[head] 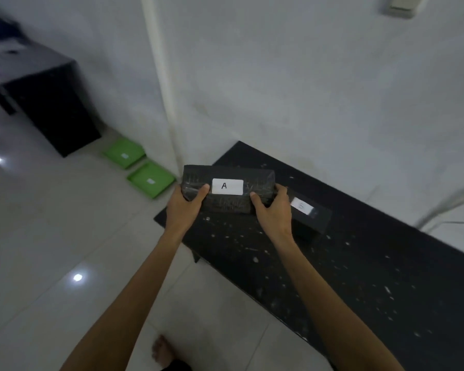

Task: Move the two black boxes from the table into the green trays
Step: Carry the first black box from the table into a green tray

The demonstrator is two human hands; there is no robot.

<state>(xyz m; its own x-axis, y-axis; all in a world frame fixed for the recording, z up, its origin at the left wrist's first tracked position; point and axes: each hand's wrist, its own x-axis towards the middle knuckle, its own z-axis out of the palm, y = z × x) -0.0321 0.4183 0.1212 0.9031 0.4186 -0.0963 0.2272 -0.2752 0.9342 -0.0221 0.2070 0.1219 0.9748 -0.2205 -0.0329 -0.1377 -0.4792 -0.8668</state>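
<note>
pale floor tiles hold two green trays (pixel 138 167); left hand (pixel 184 206) and right hand (pixel 272 210) grasp box a (pixel 227 192) above the surface (pixel 359 263), first carry underway; next, walk it over to a tray.

Speckled black table (pixel 359 277), one black box (pixel 310 218) on it, two green trays (pixel 150 180) on tiled floor (pixel 51 250)

Black box (pixel 227 202), glossy with clear wrap, white label marked with a black "A". Second black box (pixel 310 218), white label with a faint grey mark. Black table (pixel 359 277), flecked all over with white specks. Two bright green trays (pixel 123 156) (pixel 152 179), each with a small pale label inside. Pale grey-white floor tiles (pixel 51 250), glossy with white light spots. White wall (pixel 306 76). Black cabinet (pixel 46 103).
</note>
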